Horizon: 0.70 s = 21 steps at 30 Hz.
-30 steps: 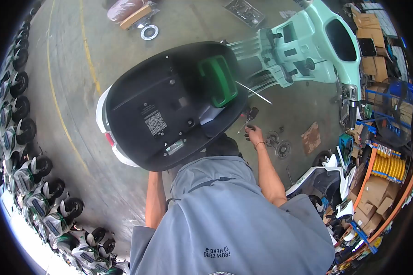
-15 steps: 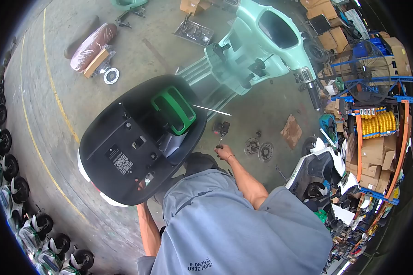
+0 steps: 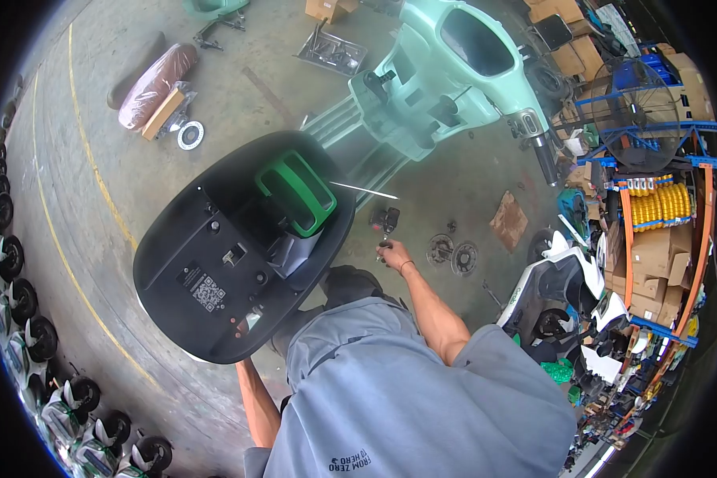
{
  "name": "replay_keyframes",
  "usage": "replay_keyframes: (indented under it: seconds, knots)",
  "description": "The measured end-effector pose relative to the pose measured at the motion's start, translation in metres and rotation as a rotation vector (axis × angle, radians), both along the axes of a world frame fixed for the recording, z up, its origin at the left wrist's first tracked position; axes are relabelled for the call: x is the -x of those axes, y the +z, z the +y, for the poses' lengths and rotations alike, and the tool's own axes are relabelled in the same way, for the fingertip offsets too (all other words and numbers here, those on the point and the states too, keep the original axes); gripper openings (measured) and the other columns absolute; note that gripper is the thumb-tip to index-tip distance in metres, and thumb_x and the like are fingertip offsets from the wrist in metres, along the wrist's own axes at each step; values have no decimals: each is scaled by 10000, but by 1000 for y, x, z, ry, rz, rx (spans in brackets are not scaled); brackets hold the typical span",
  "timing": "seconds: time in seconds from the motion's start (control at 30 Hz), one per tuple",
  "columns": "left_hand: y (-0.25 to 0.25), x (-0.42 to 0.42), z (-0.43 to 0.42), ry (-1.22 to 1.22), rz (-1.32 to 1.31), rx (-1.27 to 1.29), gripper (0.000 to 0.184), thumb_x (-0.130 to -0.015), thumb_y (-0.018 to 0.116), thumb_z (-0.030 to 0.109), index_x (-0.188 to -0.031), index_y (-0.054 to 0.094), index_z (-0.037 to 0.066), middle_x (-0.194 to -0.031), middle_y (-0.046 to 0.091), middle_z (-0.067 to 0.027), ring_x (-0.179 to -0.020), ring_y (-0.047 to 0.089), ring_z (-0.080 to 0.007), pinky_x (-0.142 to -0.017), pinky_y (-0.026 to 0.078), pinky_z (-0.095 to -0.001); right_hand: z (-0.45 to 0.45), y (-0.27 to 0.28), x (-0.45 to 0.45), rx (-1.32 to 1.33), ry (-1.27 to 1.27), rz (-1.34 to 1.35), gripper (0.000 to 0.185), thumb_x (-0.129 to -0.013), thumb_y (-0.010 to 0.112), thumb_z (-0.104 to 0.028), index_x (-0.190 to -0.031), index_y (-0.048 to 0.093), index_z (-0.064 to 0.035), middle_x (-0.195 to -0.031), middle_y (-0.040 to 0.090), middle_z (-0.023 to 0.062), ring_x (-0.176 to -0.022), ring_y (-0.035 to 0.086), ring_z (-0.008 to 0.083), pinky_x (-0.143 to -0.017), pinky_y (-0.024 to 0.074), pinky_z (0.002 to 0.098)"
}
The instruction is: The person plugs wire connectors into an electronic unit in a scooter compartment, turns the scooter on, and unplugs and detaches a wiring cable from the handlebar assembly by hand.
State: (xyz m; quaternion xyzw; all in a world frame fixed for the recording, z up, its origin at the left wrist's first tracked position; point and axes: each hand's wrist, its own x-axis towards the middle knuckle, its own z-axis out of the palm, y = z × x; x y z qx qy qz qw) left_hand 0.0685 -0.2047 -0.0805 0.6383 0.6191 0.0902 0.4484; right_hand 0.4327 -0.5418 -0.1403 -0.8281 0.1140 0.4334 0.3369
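Note:
A scooter with a mint-green front body (image 3: 410, 119) stands before me. Its black underseat tub (image 3: 175, 263) carries a QR label and a bright green frame-shaped piece (image 3: 299, 191). My left forearm (image 3: 256, 398) reaches under the tub's near edge, and the hand is hidden beneath it. On the scooter's right side, low near the floor, my right hand (image 3: 394, 255) is closed, fingers curled around something small and dark that I cannot make out. Just beyond the fingers is a dark tool like a cordless drill (image 3: 385, 219). A thin white rod (image 3: 364, 190) sticks out from the tub's side.
Two metal discs (image 3: 452, 253) and a brown cardboard piece (image 3: 508, 221) lie right on the floor. A white scooter body (image 3: 542, 295), a fan (image 3: 636, 115) and shelving with boxes (image 3: 653, 263) stand at right. A wrapped seat (image 3: 158, 86) lies upper left; several wheels (image 3: 40, 338) line the left.
The view has shifted slightly. My right hand has turned a little at the wrist, its fingers still curled. Skin visible through a tub opening on the left shows less now.

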Motion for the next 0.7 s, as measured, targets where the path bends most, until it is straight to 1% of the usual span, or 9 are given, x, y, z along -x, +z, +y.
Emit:
replay_keyframes:
  seconds: [0.23, 0.3, 0.37, 0.4, 0.47, 0.53, 0.57, 0.63, 0.7]
  knots:
    - [-3, 15, -4, 65, -22, 4, 684, -782, 768, 338, -1327, 523, 5, -1376, 513, -193, -1237, 495, -375, -992, 420, -490, -18, 90, -60, 8, 70, -396, 426, -893, 680, -294, -1186, 655, 14, -1096, 709, 212, -1071, 669, 308, -952, 488, 384]
    - [-2, 20, -4, 130, -69, 12, 701, -777, 775, 342, -1335, 519, 5, -1388, 507, -192, -1248, 489, -374, -998, 416, -491, -26, 138, -86, 64, 90, -555, 402, -898, 684, -292, -1153, 666, 18, -1022, 722, 189, -940, 697, 262, -844, 525, 363]
    - [1, 30, 0, 254, -184, 53, 718, -771, 783, 346, -1343, 515, 5, -1400, 501, -191, -1258, 483, -372, -1005, 411, -492, -35, 186, -112, -46, 15, -653, 327, -910, 694, -254, -1077, 682, 27, -824, 690, 87, -634, 618, 130, -610, 497, 292]
    - [3, 34, 2, 326, -241, 64, 726, -769, 787, 349, -1347, 513, 6, -1406, 498, -191, -1263, 480, -372, -1008, 409, -493, -32, 225, -122, -93, -112, -649, 335, -899, 703, -279, -1073, 698, 8, -892, 718, 129, -720, 665, 155, -640, 539, 313]
    - [4, 45, 9, 370, -182, -71, 743, -763, 794, 353, -1355, 508, 6, -1419, 492, -190, -1273, 474, -370, -1015, 405, -495, -31, 288, -141, -211, -230, -932, 295, -946, 674, -234, -1085, 688, 26, -874, 705, 67, -748, 645, 114, -635, 542, 277]
    - [-15, 75, 23, 158, 621, -703, 859, -682, 843, 400, -1355, 464, 25, -1415, 417, -162, -1295, 389, -364, -1010, 380, -522, -38, 330, -164, -230, -332, -1280, 310, -953, 672, -236, -1126, 674, 22, -981, 705, 87, -860, 657, 123, -744, 535, 259]
    - [-26, 82, 35, 296, 579, -624, 897, -633, 868, 424, -1325, 453, 33, -1325, 428, -146, -1254, 392, -342, -1017, 351, -538, -43, 346, -178, -179, -328, -1416, 313, -941, 686, -243, -1143, 674, -4, -1009, 711, 107, -882, 670, 150, -757, 532, 267]
    - [-17, 75, 37, 272, 638, -649, 826, -693, 836, 382, -1347, 441, 65, -1325, 437, -135, -1300, 372, -336, -1040, 327, -529, -47, 374, -200, 249, -89, -1635, 419, -858, 752, -217, -1233, 638, -67, -1166, 651, 146, -1090, 619, 283, -925, 489, 384]
    - [-15, 74, 47, 298, 656, -629, 776, -743, 808, 373, -1368, 441, 96, -1317, 444, -136, -1321, 366, -333, -1032, 342, -521, -66, 370, -225, 504, 144, -1516, 734, -751, 802, -164, -1407, 476, -137, -1375, 492, 167, -1295, 442, 351, -1067, 377, 454]
